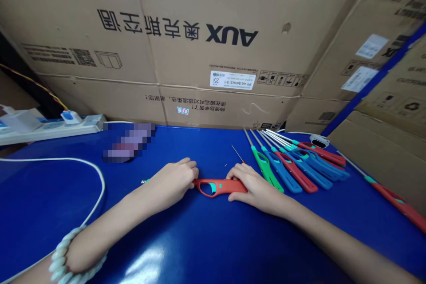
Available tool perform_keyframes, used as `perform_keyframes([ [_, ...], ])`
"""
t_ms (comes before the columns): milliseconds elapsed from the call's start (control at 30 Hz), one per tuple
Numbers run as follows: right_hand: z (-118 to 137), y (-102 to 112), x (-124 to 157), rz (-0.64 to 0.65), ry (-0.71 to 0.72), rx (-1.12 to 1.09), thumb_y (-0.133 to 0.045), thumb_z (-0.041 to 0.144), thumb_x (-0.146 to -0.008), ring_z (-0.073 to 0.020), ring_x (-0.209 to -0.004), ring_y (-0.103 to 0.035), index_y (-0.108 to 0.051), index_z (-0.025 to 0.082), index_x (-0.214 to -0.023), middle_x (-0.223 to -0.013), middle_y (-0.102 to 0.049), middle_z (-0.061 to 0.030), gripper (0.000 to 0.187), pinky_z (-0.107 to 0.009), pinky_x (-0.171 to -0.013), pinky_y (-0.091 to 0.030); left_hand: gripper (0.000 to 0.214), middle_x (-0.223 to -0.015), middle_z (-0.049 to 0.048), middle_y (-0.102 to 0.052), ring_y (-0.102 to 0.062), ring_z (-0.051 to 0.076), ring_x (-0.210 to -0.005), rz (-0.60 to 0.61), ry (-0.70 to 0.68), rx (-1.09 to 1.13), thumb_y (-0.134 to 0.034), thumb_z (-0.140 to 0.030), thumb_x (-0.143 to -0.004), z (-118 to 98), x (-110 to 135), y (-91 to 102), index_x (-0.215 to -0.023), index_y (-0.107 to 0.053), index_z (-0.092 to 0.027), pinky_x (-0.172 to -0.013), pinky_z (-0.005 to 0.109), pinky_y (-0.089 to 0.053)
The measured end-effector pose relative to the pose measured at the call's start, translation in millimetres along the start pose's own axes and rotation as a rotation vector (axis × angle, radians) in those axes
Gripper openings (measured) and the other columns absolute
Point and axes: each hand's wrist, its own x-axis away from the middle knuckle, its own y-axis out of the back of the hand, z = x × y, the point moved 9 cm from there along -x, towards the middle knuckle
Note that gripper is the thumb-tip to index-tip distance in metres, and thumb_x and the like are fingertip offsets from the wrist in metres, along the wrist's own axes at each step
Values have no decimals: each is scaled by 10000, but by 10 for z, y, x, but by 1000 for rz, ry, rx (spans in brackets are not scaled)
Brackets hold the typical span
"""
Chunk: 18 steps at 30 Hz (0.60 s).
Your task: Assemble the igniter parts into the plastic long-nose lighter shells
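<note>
A red gas lighter (222, 186) with a teal trigger lies crosswise low over the blue table, its handle to the right. My left hand (179, 178) is closed round its front part, where the nozzle begins; a metal bit shows past the wrist on the left. My right hand (253, 184) grips the end of the handle between thumb and fingers. Just beyond my right hand lies a thin screwdriver (238, 154), its red handle partly hidden by my fingers. Close to it is a tiny light-coloured piece (226, 165).
Several finished-looking lighters (293, 166) in green, blue and red fan out at the right. Another red lighter (396, 199) lies at the far right. A cardboard wall (179, 62) stands behind. A power strip (89, 125) and white cable (96, 173) are at the left.
</note>
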Motion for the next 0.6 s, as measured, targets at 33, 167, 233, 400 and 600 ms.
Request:
perform_keyframes([
  [33, 11, -2, 9, 5, -3, -3, -702, 362, -814, -205, -944, -536, -564, 185, -961, -995, -578, -37, 268, -330, -887, -391, 111, -897, 53, -615, -568, 214, -855, -15, -6, 50, -541, -65, -838, 19, 1, 5, -822, -583, -166, -705, 298, -428],
  [167, 41, 28, 38, -2, -18, 67, -655, 314, -856, -199, -872, -573, -535, 185, -977, -988, -598, -46, 213, -272, -746, -399, 113, -891, 15, -627, -576, 180, -835, -70, -26, 301, -534, -102, -860, 96, 3, 16, -919, -578, -187, -725, 281, -422],
  [233, 43, 37, 50, 5, -43, 100, -611, 313, -885, -199, -787, -592, -528, 198, -981, -904, -630, -27, 171, -260, -666, -371, 139, -939, 19, -630, -583, 173, -871, -89, -82, 366, -505, -132, -895, 64, -2, 29, -980, -595, -195, -765, 277, -423],
  [400, 62, 68, 80, 3, -57, 127, -578, 301, -903, -201, -743, -606, -535, 212, -932, -829, -651, -9, 103, -249, -615, -322, 182, -859, 33, -632, -587, 171, -768, -112, -151, 249, -453, -206, -949, -42, -27, 30, -903, -626, -173, -699, 273, -409],
  [600, 26, 75, 65, 32, -14, 62, -473, 265, -958, -178, -743, -602, -539, 199, -945, -863, -655, -18, 94, -236, -619, -338, 192, -809, 38, -634, -575, 180, -711, -242, -171, 25, -445, -169, -944, -85, -24, 104, -829, -600, -161, -691, 304, -380],
])
